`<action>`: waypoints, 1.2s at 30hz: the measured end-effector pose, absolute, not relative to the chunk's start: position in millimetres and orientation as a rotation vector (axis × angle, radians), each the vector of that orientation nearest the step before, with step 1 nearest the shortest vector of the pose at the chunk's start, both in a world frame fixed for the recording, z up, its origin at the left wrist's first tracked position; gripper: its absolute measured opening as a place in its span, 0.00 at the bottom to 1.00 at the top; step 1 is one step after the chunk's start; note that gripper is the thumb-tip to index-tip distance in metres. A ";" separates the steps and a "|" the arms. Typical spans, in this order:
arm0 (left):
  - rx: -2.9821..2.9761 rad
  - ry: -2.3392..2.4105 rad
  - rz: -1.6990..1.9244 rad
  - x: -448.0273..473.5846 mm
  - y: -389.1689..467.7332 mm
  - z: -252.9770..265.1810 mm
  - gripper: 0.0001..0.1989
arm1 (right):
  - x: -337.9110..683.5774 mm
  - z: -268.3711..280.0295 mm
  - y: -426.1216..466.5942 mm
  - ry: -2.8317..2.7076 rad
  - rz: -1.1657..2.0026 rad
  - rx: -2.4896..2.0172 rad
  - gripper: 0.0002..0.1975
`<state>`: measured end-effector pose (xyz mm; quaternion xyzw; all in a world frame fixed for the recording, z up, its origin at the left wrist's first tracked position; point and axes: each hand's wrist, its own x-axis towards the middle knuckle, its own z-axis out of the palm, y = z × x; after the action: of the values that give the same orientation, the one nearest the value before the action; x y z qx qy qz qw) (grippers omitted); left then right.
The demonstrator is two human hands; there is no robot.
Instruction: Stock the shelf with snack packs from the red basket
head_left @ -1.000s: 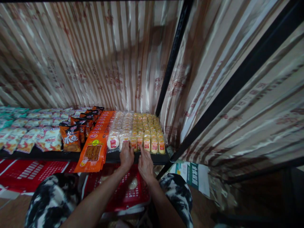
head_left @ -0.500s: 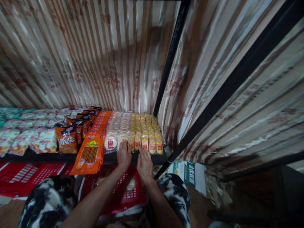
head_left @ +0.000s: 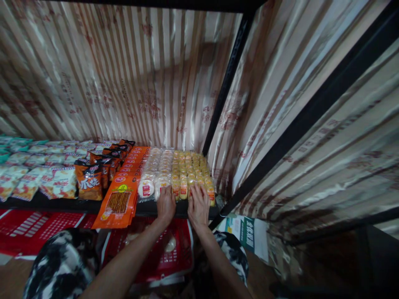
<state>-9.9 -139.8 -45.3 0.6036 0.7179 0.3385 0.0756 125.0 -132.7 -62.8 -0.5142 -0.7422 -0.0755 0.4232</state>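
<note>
Yellow wrapped snack cakes (head_left: 183, 187) with red-orange labels stand in tight rows at the right end of a black shelf (head_left: 146, 207). Clear-wrapped white round cakes (head_left: 146, 188) line up just left of them. My left hand (head_left: 166, 205) touches the front of the right column of white cakes, fingers slightly bent and partly hidden, thumb beside the yellow ones. Against the front of the yellow rows rests my right hand (head_left: 198, 206), its fingers spread and stretched forward. Neither hand appears to grip a cake.
Orange bags of stick snacks (head_left: 117, 202) overhang the shelf edge. Farther left stand orange-and-black snack bags (head_left: 89, 181) and white snack bags (head_left: 62, 182). Red baskets (head_left: 183, 249) sit below. A black frame post (head_left: 222, 91) rises behind, against a striped curtain (head_left: 168, 83).
My right hand has shifted right along the front of the yellow cakes, and its fingers have spread over them. My left hand stays near the white cakes. The view has moved slightly.
</note>
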 end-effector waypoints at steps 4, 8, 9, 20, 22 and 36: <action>1.757 2.182 0.978 -10.1 -141.5 -41.9 0.15 | 129.8 -60.1 -120.5 -1.886 -0.286 -1.350 0.20; 1.746 2.147 0.993 -11.6 -141.7 -43.8 0.15 | 132.8 -68.0 -115.4 -1.853 -0.337 -1.385 0.21; 1.746 2.123 1.012 -11.8 -141.1 -45.5 0.15 | 133.0 -69.8 -115.0 -1.848 -0.343 -1.387 0.22; 1.708 1.944 1.250 -6.5 -133.7 -68.8 0.16 | 133.7 -72.5 -113.1 -1.829 -0.287 -1.366 0.25; 1.709 1.954 1.264 -4.9 -133.2 -68.4 0.17 | 134.5 -74.6 -112.1 -1.823 -0.282 -1.360 0.25; 1.757 2.056 1.136 -11.3 -131.4 -51.0 0.14 | 136.2 -80.8 -109.1 -1.810 -0.271 -1.357 0.23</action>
<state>-11.3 -131.4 -51.0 0.5957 0.6971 0.3851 0.1040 136.2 -109.1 -80.8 -0.5410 -0.7217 -0.1081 0.4181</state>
